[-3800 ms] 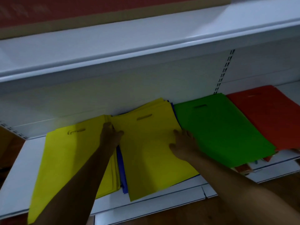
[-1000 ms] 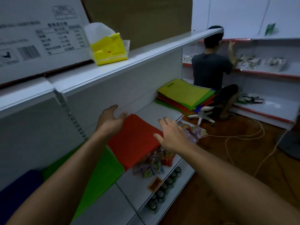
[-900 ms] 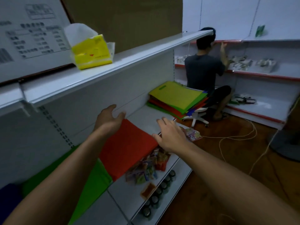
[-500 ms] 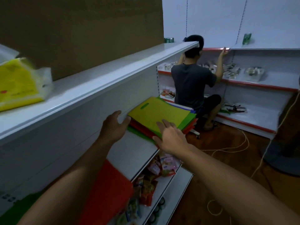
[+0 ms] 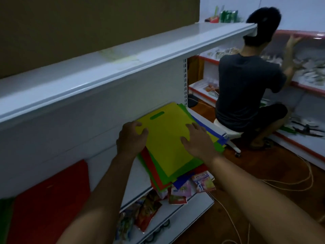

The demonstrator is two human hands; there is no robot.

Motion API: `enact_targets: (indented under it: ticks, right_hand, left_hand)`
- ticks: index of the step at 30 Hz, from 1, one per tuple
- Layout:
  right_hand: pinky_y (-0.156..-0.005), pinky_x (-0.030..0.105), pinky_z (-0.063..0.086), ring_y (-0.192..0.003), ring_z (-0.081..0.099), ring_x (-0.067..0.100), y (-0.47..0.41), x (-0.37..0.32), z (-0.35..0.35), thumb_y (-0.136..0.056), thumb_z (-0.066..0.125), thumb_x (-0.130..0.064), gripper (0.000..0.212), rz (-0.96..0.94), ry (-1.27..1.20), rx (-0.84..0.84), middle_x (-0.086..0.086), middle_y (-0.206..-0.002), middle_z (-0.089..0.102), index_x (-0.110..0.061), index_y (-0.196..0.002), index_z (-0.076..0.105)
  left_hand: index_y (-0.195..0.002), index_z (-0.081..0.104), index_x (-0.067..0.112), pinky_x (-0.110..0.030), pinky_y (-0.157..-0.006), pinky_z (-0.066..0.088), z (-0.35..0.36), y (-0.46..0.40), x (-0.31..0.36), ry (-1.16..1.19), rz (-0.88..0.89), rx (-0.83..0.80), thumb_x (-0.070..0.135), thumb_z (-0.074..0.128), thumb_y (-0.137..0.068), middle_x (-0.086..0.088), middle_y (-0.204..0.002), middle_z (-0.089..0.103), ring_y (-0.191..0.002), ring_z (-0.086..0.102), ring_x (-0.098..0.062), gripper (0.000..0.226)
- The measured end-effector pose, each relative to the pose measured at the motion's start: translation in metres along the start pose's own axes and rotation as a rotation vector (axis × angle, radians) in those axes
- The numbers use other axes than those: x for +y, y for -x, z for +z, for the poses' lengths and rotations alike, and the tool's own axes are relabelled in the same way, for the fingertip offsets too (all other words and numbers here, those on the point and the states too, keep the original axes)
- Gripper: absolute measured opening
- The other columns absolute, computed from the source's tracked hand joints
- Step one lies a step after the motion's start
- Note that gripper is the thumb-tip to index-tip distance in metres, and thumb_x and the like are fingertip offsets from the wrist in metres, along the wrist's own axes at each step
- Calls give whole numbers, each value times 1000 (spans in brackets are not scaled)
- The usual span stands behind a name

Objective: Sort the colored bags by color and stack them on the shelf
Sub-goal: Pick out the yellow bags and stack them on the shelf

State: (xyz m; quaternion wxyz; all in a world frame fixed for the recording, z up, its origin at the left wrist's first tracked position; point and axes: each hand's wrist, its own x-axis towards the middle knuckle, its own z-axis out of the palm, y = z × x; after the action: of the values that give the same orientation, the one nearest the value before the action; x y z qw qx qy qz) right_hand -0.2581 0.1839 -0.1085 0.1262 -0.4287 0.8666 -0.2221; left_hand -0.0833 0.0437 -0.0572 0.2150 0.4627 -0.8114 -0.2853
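Resting on yellow bag (image 5: 168, 140): left hand (image 5: 131, 138), right hand (image 5: 197, 140).

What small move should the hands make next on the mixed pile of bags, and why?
Probably lift the yellow bag off the pile: both the left hand and right hand rest on it, it lies topmost, and green, red and blue bags show beneath, unsorted.

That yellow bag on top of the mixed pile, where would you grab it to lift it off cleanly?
Probably by its two long side edges, coming from the near end. The yellow bag lies flat on the mixed pile, with the left hand at its left edge and the right hand at its right. The handle slot sits farther back.
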Motion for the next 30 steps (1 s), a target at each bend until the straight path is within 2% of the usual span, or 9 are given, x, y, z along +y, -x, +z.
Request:
enact_targets:
  ticks: [3, 7, 12, 14, 17, 19, 24, 28, 30]
  right_hand:
    - [-116, 51, 23, -148, 8, 31, -28, 22, 6, -98, 47, -48, 67, 20, 20, -37, 9, -161, 12, -20, -152, 21]
    - [-120, 50, 10, -149, -4, 32, -53, 41, 19, -98, 44, -53, 74, 60, 69, -155, 15, -162, -1, -22, -155, 9]
    - [-120, 50, 8, -149, 0, 32, -57, 50, 32, -97, 40, -56, 75, 25, 119, -167, 14, -162, 4, -21, -155, 8]
    - [-119, 49, 14, -148, 11, 31, -54, 49, 32, -97, 39, -57, 73, -24, 147, -126, 9, -160, 16, -20, -154, 12]
    - [-115, 46, 22, -142, 26, 30, -53, 47, 28, -97, 42, -54, 67, -63, 145, -80, 7, -153, 34, -18, -151, 23]
    - [-113, 44, 27, -138, 32, 30, -54, 48, 25, -97, 44, -50, 63, -78, 114, -68, 8, -149, 40, -17, -148, 30]
    - [-106, 37, 35, -130, 41, 29, -55, 48, 24, -96, 51, -41, 56, -117, 76, -60, 8, -141, 49, -15, -144, 39]
    - [-108, 38, 34, -130, 41, 28, -57, 48, 24, -92, 57, -38, 59, -117, 80, -62, 6, -142, 50, -17, -144, 40]
    - [-112, 39, 28, -134, 36, 30, -58, 49, 24, -92, 58, -39, 63, -117, 64, -66, 7, -146, 44, -17, -146, 36]
  left_hand:
    - [-119, 60, 22, -49, -97, 46, 27, -7, -4, 4, -72, 22, 41, 60, -88, -6, -131, 53, -115, 54, -28, 36]
    - [-124, 58, 19, -44, -95, 47, 57, -11, -11, 32, -192, 22, 37, 61, -89, -8, -132, 52, -112, 54, -28, 39]
    - [-130, 52, 19, -31, -77, 44, 85, -12, -20, 119, -316, -29, 33, 60, -91, -9, -128, 51, -100, 58, -26, 42]
    - [-128, 53, 19, -35, -74, 50, 90, -12, -23, 181, -366, -15, 32, 62, -91, -9, -119, 57, -87, 60, -26, 41]
    - [-126, 55, 20, -43, -83, 52, 90, -11, -32, 234, -440, 65, 30, 65, -89, -14, -126, 55, -97, 59, -31, 40]
    - [-129, 54, 19, -44, -83, 51, 86, -12, -38, 310, -499, 127, 25, 68, -87, -15, -132, 51, -100, 58, -32, 44]
    - [-135, 47, 12, -45, -84, 52, 76, -12, -42, 575, -557, 272, 10, 73, -83, -10, -118, 58, -96, 60, -29, 58]
    - [-112, 63, 8, -58, -89, 51, 69, -12, -46, 763, -660, 213, 14, 74, -82, -17, -116, 65, -97, 64, -36, 32]
    - [-113, 64, 11, -58, -91, 49, 62, -9, -42, 839, -628, 126, 13, 66, -90, -16, -114, 67, -99, 65, -35, 24]
